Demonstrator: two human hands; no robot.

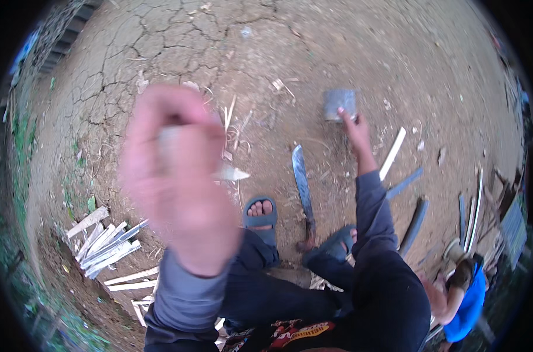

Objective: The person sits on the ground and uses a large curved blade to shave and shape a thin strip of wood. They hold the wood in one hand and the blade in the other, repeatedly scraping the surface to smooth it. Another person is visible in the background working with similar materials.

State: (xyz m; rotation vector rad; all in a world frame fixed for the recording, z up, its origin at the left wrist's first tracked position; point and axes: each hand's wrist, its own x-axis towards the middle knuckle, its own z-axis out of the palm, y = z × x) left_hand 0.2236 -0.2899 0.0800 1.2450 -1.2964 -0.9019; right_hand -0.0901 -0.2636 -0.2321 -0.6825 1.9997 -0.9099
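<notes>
- The left hand (181, 182) looms blurred near the camera, its fingers (175, 97) curled inward; whether they grip the pale patch (170, 141) showing among them, I cannot tell
- The right hand (359, 134) pinches a grey square piece (338, 100) by its near edge, thumb on top, out ahead beyond the right foot (340, 243)
- A machete (303, 189) lies on the bare ground (407, 70) between the feet, blade tip pointing away
- Split wood strips (107, 246) lie heaped at the left
- A person in blue (470, 299) shows at the lower right
</notes>
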